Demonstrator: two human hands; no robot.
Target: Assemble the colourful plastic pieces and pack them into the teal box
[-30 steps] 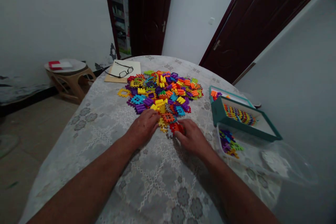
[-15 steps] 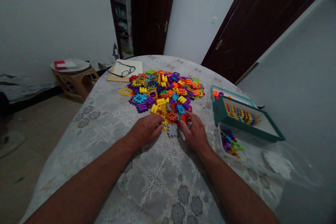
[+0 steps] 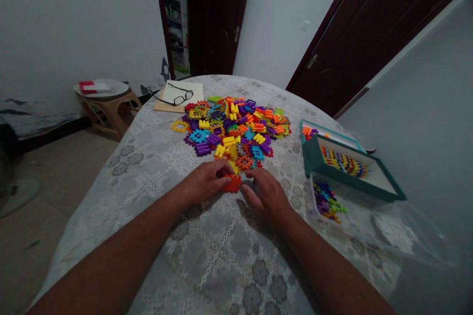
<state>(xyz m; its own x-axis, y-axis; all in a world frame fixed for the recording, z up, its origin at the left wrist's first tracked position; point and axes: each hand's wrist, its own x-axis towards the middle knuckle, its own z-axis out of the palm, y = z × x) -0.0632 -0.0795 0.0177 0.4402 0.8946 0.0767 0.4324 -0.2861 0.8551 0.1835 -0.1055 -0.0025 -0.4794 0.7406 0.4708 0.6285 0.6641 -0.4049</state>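
An orange-red interlocking building piece [image 3: 232, 183] is pinched by my left hand [image 3: 207, 180], thumb in front and fingers curled behind. My right hand [image 3: 269, 191] bends its thumb and fingers around a grey interlocking piece [image 3: 250, 185], mostly hidden by the fingers, close to the right edge of the orange-red one. Whether the two pieces touch I cannot tell. Just beyond both hands lies a heap of colourful plastic building pieces [image 3: 229, 140], with an orange notched piece [image 3: 244, 162] and a blue windowed piece [image 3: 257, 152] at its near side.
On the right stand a green box [image 3: 343, 179] with rows of coloured beads and a clear plastic tub [image 3: 313, 202] of small pieces. Black glasses [image 3: 180, 100] rest on paper at the far left. A stool [image 3: 107, 108] stands beyond the patterned tablecloth [image 3: 218, 256].
The orange-red piece has passed from my right hand to my left, nearer me. The grey piece has left the table and is at my right fingers. The view has shifted slightly.
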